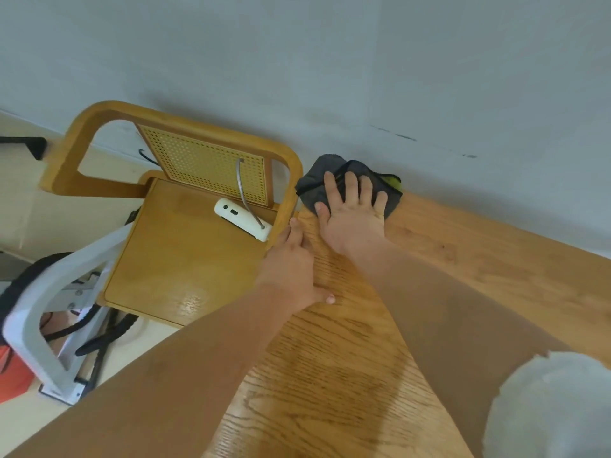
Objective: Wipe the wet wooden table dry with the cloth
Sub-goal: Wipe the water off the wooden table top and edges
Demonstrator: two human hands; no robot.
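Note:
A dark grey cloth (317,183) with a green patch lies crumpled at the far left corner of the wooden table (463,259), against the wall. My right hand (353,213) presses flat on the cloth with fingers spread. My left hand (294,262) rests on the table's left edge, fingers over the side and thumb on top. A darker damp sheen shows on the wood near me.
A wooden chair (185,259) with a cane back stands close by the table's left edge, with a white device (241,218) on its seat. A white frame and black cables lie on the floor at left. The grey wall runs along the table's far side.

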